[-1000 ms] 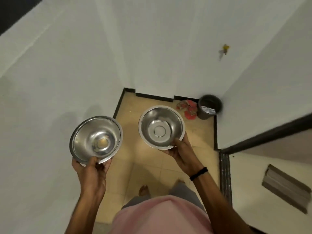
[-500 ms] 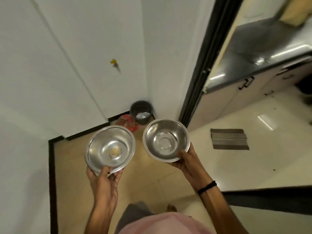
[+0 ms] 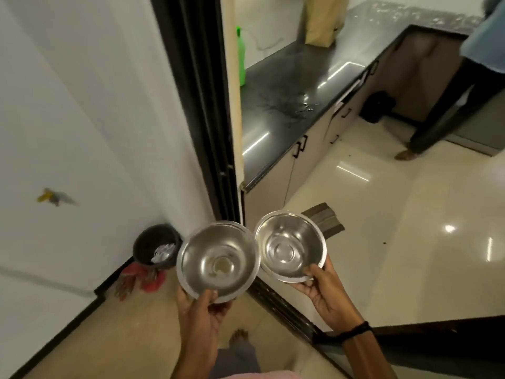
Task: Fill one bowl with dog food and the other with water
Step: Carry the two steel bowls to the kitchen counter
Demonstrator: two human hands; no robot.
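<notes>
Closest to the body, the left hand [image 3: 202, 310] pinches the near rim of the left bowl [image 3: 218, 261], thumb over the edge and fingers beneath. The right hand [image 3: 325, 291] grips the right bowl [image 3: 289, 247] the same way. Both steel bowls are empty, the left showing only a pale smear on its bottom, and their rims sit just beside each other, perhaps touching. The step looks like carrying them into the kitchen; nothing is filled yet. Keep them level and slightly apart to avoid clanking. Just ahead stands the dark door frame [image 3: 202, 105] — pass to its right. Beyond lies a mat [image 3: 323, 220], then the black counter [image 3: 295, 86] — a sensible place to set both down. Farther off another person [image 3: 451, 105] stands, so leave room.
</notes>
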